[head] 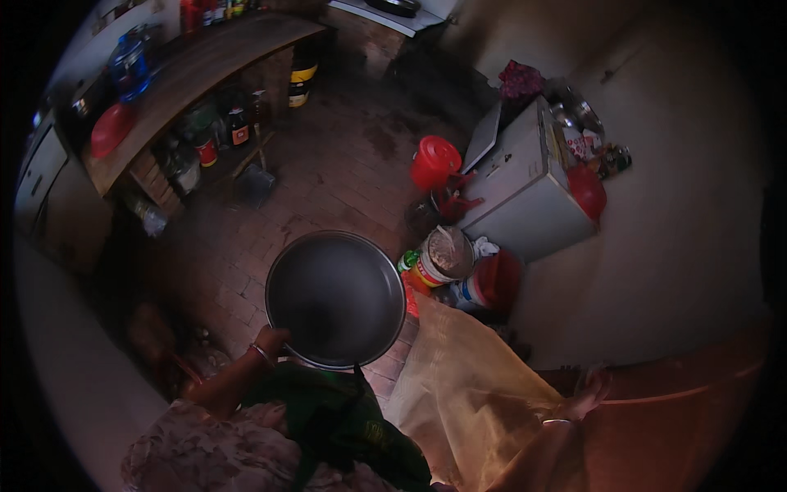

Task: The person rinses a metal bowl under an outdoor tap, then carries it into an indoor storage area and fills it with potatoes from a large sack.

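Note:
In the head view, my left hand (272, 342) grips the near left rim of a wide round metal pan (335, 298), held above the brick floor in front of my body. Inside, the pan looks dark and smooth. My right hand (593, 393) is stretched out to the right, beside an orange-brown door or panel (670, 424), its fingers apart and partly blurred. A sheer yellowish curtain (467, 375) hangs between my body and that hand, against the right forearm. Whether the right fingers touch the panel or the cloth, I cannot tell. A green apron (320, 406) covers my front.
Right of the pan stand a bucket with a bag in it (447, 252), a green bottle (407, 261), a red lidded bucket (438, 161) and a grey cabinet (522, 190). A long counter (215, 61) runs along the upper left, with a dustpan (255, 184) below it.

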`<state>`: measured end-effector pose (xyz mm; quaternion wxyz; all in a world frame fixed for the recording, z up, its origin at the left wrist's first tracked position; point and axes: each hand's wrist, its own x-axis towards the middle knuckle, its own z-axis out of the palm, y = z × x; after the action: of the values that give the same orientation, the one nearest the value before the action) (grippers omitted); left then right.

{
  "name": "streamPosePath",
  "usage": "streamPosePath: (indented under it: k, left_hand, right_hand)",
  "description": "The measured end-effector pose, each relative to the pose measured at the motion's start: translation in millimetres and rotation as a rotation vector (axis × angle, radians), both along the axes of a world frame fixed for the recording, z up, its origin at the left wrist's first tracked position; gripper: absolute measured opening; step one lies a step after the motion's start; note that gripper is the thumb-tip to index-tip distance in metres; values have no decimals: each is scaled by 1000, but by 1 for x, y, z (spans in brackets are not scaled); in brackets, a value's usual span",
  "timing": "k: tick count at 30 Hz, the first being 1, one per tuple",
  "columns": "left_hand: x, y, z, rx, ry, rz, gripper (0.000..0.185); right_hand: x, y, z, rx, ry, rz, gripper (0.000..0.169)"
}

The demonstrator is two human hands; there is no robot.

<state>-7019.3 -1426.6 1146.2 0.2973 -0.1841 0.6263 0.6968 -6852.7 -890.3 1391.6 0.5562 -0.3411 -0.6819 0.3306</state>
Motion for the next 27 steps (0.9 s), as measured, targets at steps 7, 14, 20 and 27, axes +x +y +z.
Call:
streamPosePath:
  k: [7,14,20,27]
  left_hand:
    - [-147,55,-7,80,-181,42,26]
    - [-287,114,-13,-172,667,-810,7]
    - [-373,221,-12,-17,167,-856,6]
    - [-455,344,-21,3,-114,-1123,10]
  right_hand:
    - [-61,2,-138,-217,-99,272,27]
    - [-228,-96,-281,-1282,-139,495,47]
    - [-279,-102,-319,-1341,51,393,53]
    - [-315,-168,-321,-1297,590,-315,36]
